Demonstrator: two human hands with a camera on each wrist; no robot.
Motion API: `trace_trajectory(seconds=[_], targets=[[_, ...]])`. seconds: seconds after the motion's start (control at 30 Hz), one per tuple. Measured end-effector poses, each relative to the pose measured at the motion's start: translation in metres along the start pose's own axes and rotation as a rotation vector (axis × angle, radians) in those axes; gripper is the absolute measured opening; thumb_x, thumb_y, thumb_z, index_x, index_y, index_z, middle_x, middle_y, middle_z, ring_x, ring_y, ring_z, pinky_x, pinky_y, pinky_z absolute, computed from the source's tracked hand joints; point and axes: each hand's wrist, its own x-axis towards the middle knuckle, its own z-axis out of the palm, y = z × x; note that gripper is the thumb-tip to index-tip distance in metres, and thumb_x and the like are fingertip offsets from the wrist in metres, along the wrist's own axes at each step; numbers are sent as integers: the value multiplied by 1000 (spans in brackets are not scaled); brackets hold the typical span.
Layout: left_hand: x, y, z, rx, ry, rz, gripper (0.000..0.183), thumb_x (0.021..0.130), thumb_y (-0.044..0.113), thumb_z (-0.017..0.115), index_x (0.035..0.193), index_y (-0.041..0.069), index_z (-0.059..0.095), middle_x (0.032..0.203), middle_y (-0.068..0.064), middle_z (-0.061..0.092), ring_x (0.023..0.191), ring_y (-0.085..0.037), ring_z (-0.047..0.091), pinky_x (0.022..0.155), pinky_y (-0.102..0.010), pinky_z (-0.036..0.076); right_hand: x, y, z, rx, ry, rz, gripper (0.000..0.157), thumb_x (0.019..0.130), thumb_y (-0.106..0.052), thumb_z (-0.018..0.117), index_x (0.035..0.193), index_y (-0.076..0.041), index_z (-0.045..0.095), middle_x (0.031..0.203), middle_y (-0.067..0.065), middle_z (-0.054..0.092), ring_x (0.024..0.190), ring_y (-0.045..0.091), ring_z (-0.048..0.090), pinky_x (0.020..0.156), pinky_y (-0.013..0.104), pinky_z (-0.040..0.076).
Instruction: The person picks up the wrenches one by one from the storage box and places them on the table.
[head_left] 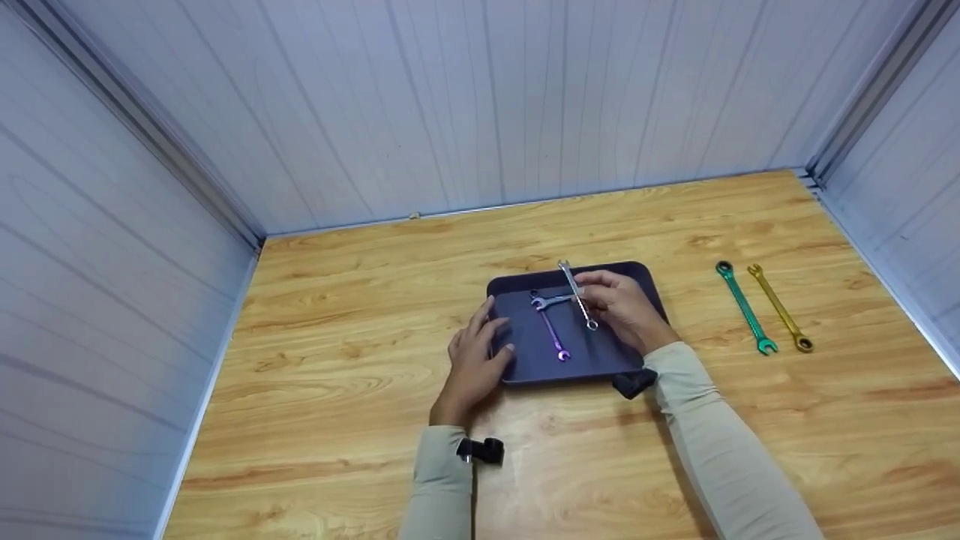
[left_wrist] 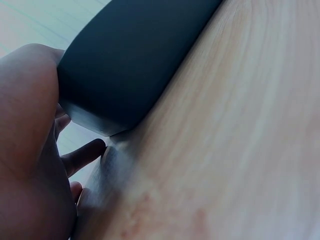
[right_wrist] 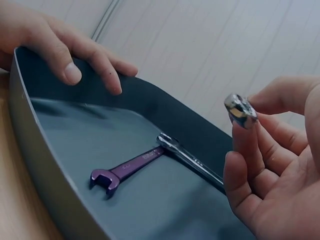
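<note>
- While pinching silver wrench [head_left: 576, 292] above tray [head_left: 532, 364] with right hand [head_left: 619, 307], noted from head view: wide tabletop [head_left: 352, 337] left of tray; green wrench [head_left: 742, 307] and yellow wrench [head_left: 778, 307] beyond tray's right edge.
- From left wrist: saw tray's outer wall, hidden from head view, beside left hand [left_wrist: 30, 140].
- From right wrist: saw left fingers [right_wrist: 60, 52] relaxed over rim; purple wrench [right_wrist: 132, 167] and second silver wrench [right_wrist: 192, 160] meeting inside.

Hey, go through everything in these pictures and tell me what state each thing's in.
Raised silver wrench, pinched by the right hand
Right hand, over the tray
Left hand, at the tray's left wall
Tray, upright on the table
Purple wrench, lying in the tray
Other silver wrench, in the tray, overlapping the purple one
Green wrench, on the table
Yellow wrench, beside the green one
</note>
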Motion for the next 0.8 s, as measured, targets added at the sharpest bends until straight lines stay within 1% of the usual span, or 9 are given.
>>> trace_trajectory(seconds=[0.13,0.27,0.5,0.67,0.8], targets=[[0,1,0,2,1,2,45,94,24,63,138,12,59,165,5,21,147,-18,27,114,-56,7,-2,-2,0,21,2,4,24,90,1,65,114,1,63,89,4,66,73,13,62,62,25,49],[-1,1,0,2,1,1,45,95,24,63,138,12,59,165,5,21,147,-18,27,115,-56,7,-4,-4,0,11,4,4,23,90,2,65,113,1,63,88,4,66,74,14,63,61,24,50],[0,2,-2,-6,3,2,45,95,24,62,138,12,59,165,6,20,147,-18,27,114,-55,6,-9,-10,-5,-11,6,-4,25,91,2,64,116,3,62,90,7,67,75,15,65,61,24,51],[1,1,-1,-10,5,6,45,95,24,62,138,12,59,165,7,19,148,-18,26,115,-55,5,-14,-15,-14,-22,16,-15,25,92,2,64,117,5,61,92,10,68,76,15,66,63,24,52],[0,0,2,-13,5,4,45,95,23,63,138,12,59,165,7,19,148,-18,25,115,-54,6,-19,-19,-23,-36,32,-23,23,92,2,63,114,3,63,94,12,68,76,13,67,63,24,52]])
